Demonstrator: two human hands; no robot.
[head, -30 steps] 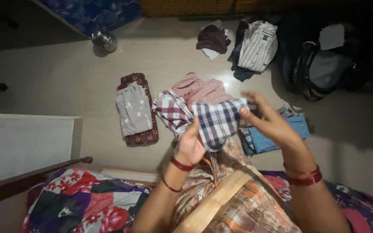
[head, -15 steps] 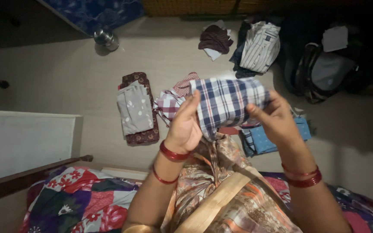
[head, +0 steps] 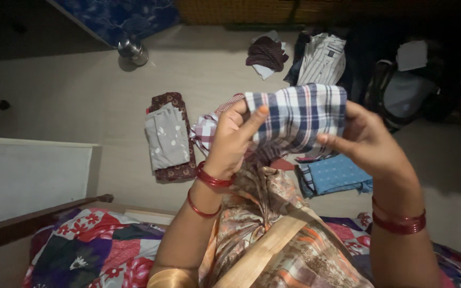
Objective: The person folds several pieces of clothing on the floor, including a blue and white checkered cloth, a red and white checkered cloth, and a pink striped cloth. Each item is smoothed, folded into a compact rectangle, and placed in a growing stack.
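At the far left edge of the frame a white panel [head: 28, 178] lies flat, and below it, in the lower left corner, a patchwork bedspread [head: 86, 250] in red, purple and white covers a bed. In the upper left a small shiny metal pot [head: 132, 49] stands on the pale floor [head: 65, 106], just beside a blue patterned mat [head: 118, 16]. Further right, left of centre, a folded grey cloth with white spots [head: 166, 136] rests on top of a dark maroon printed cloth [head: 174, 170], both on the floor.

The left hand [head: 236, 141], with red bangles at the wrist, is raised at the centre of the frame; its grip pinches the left edge of a folded blue, white and brown plaid cloth [head: 300, 117], thumb in front and fingers behind. The plaid cloth is held up in the air between both hands, above the person's lap, and hides part of a red-checked garment [head: 206, 130] that lies on the floor behind it. Above it, at the top centre, a dark maroon bundle [head: 267, 53] and a striped white shirt [head: 324, 58] lie on the floor.

The right hand [head: 369, 144] pinches the cloth's right edge, thumb across the front. Just below that hand a light blue dotted cloth [head: 337, 173] lies folded on the floor. In the upper right a dark bag [head: 406, 90] sits in shadow.
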